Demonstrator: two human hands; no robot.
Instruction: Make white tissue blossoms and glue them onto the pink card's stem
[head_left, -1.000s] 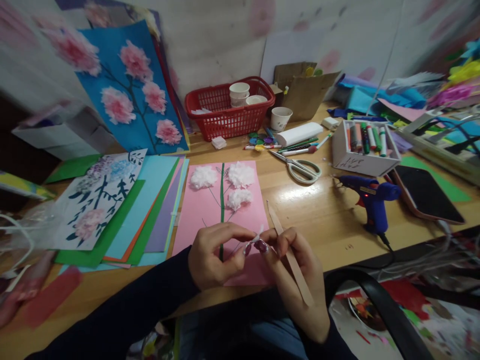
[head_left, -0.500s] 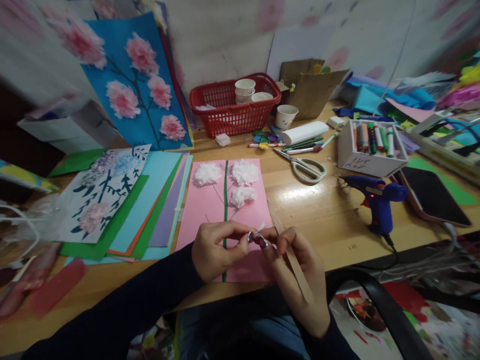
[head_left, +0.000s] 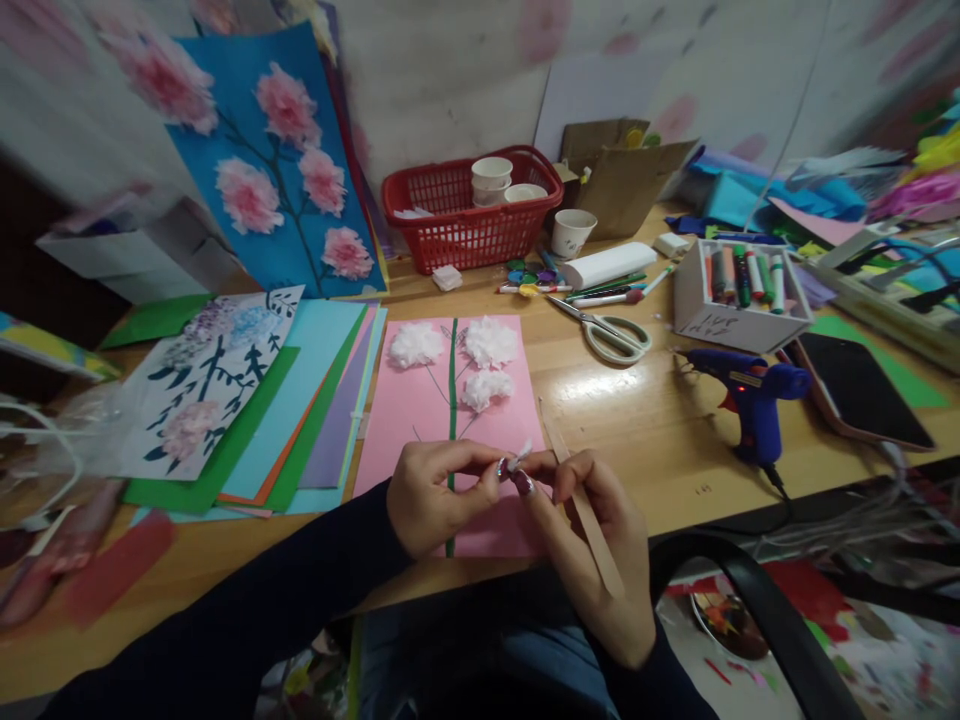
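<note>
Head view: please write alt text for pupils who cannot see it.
Left hand and right hand pinch a small white piece above a pink sheet with a green stem and three fluffy white flowers; the right also holds a flat stick. Scissors and a blue glue gun lie to the right.

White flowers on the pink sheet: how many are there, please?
3: one flower left of the green stem, an upper flower and lower flower right of it. The left hand and right hand may hide others.

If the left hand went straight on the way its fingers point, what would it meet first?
Past the white piece pinched by the left hand, most likely the right hand; the two look nearly touching, though depth is unclear.
</note>
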